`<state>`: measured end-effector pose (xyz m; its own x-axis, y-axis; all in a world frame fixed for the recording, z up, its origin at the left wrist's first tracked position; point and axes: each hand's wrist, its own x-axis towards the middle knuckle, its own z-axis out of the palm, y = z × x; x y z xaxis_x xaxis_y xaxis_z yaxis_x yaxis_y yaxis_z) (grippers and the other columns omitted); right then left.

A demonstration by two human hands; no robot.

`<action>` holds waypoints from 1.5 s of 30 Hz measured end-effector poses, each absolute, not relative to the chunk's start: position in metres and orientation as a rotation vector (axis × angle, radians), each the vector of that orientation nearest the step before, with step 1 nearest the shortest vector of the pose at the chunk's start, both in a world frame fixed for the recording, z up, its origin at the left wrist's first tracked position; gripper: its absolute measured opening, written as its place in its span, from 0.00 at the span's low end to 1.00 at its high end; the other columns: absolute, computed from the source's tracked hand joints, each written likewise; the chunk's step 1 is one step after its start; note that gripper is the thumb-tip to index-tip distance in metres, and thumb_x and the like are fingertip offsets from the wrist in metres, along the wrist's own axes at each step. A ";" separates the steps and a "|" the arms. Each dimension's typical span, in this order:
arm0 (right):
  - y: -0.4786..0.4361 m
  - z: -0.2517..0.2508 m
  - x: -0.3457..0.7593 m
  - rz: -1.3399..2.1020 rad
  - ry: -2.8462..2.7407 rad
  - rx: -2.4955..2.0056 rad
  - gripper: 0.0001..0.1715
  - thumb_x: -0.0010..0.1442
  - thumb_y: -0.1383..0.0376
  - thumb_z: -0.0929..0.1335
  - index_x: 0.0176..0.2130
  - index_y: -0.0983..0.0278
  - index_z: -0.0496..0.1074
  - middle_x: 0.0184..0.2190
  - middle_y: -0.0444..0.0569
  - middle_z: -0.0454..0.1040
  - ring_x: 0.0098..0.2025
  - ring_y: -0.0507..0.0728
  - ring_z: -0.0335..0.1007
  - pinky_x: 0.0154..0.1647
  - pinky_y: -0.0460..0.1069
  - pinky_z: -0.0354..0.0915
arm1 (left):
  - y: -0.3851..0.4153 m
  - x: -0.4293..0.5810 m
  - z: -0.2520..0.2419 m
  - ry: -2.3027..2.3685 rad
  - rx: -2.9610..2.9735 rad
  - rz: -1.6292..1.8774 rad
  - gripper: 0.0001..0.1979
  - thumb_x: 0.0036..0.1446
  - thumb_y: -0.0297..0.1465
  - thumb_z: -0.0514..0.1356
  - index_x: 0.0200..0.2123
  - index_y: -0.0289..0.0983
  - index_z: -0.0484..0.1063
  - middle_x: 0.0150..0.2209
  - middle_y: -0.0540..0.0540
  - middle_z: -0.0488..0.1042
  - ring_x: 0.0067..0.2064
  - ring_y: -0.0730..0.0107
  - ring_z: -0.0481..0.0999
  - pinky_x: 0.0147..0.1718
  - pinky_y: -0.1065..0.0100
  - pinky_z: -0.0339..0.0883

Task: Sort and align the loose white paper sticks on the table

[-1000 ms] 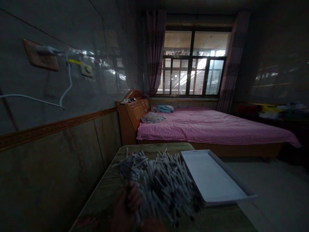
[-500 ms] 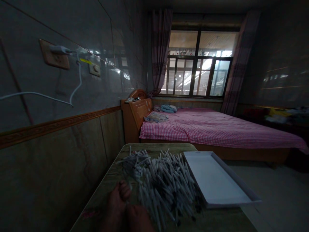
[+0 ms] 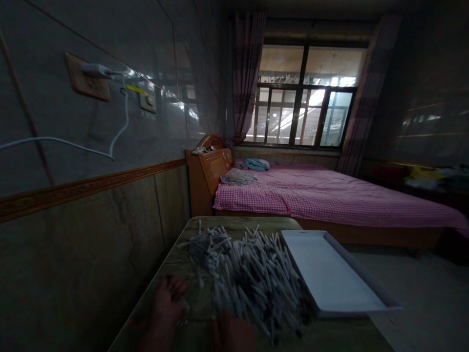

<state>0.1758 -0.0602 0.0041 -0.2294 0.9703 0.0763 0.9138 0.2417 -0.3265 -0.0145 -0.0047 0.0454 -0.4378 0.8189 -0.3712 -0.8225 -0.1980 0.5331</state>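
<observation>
My left hand point(image 3: 168, 299) is curled above the left side of the table, with something pale and blurred at its fingers that I cannot make out. Low in the view, my right hand point(image 3: 234, 332) reaches the near edge of a large heap of whitish pen barrels point(image 3: 256, 278), some with dark ends. Blur and darkness hide its fingers. Beyond my left hand lies a smaller pile of short pale pen parts point(image 3: 208, 247), touching the big heap.
A shallow white tray point(image 3: 337, 274) lies right of the heap, its corner overhanging the table point(image 3: 194, 308). A tiled wall point(image 3: 110, 234) runs along the left. Behind the table stands a bed point(image 3: 311, 195) with a pink checked sheet, below a window.
My hands were close together and have parted. The left moved a little left, the right moved right toward the heap. The view shifted slightly.
</observation>
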 end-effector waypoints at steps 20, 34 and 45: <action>-0.041 -0.062 0.156 -0.214 -2.045 -0.692 0.08 0.58 0.61 0.77 0.32 0.56 0.75 0.32 0.39 0.83 0.38 0.59 0.78 0.40 0.51 0.71 | -0.006 0.026 0.004 1.463 0.859 1.732 0.29 0.61 0.52 0.51 0.52 0.37 0.73 0.61 0.32 0.75 0.64 0.51 0.73 0.63 0.54 0.64; -0.025 -0.077 0.158 -0.190 -1.830 -0.628 0.05 0.59 0.67 0.73 0.33 0.57 0.74 0.28 0.40 0.80 0.37 0.58 0.78 0.39 0.51 0.70 | -0.006 0.018 0.007 2.372 1.595 0.996 0.11 0.61 0.33 0.56 0.40 0.40 0.79 0.47 0.33 0.80 0.50 0.44 0.77 0.52 0.51 0.63; -0.022 -0.093 0.143 -0.170 -1.738 -0.687 0.07 0.58 0.66 0.73 0.29 0.58 0.73 0.25 0.43 0.77 0.36 0.58 0.77 0.36 0.50 0.67 | -0.012 0.008 0.006 2.521 1.648 0.775 0.11 0.59 0.26 0.55 0.44 0.38 0.73 0.47 0.34 0.79 0.50 0.50 0.79 0.46 0.60 0.64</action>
